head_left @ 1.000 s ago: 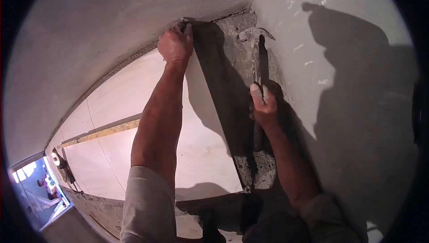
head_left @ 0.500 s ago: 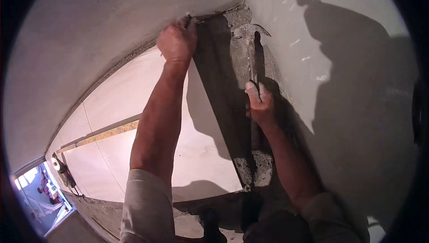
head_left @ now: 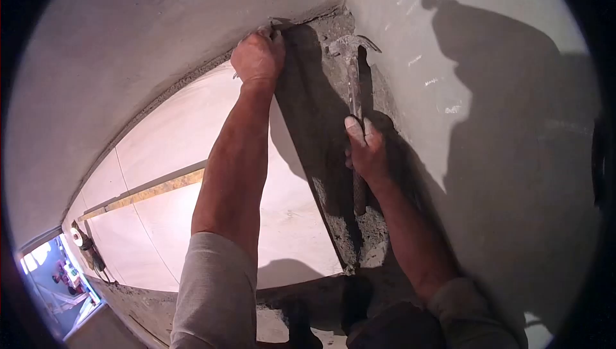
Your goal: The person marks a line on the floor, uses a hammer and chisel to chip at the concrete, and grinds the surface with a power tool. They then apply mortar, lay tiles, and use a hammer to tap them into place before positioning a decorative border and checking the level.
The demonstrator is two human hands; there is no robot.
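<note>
My right hand (head_left: 367,150) is wrapped round the handle of a claw hammer (head_left: 353,83) caked in grey mortar, its head up and claw to the right, over the rough strip of floor by the right wall. At the far edge of the pale tiles (head_left: 295,221), against the back wall, my left hand (head_left: 258,57) is closed. Small bits show at its fingertips, but what it holds is hidden. A bare, rough mortar strip (head_left: 321,150) runs between the tile edge and the right wall.
A long yellowish straight bar (head_left: 151,188) lies across the tiles. An angle grinder (head_left: 86,243) sits at the far left. Plastered walls (head_left: 160,22) rise behind and to the right. Through an opening (head_left: 61,285) at lower left, another person is partly visible.
The hammer and my right hand have shifted slightly left in view. My left hand stays at the wall edge, a little lower and tilted differently.
</note>
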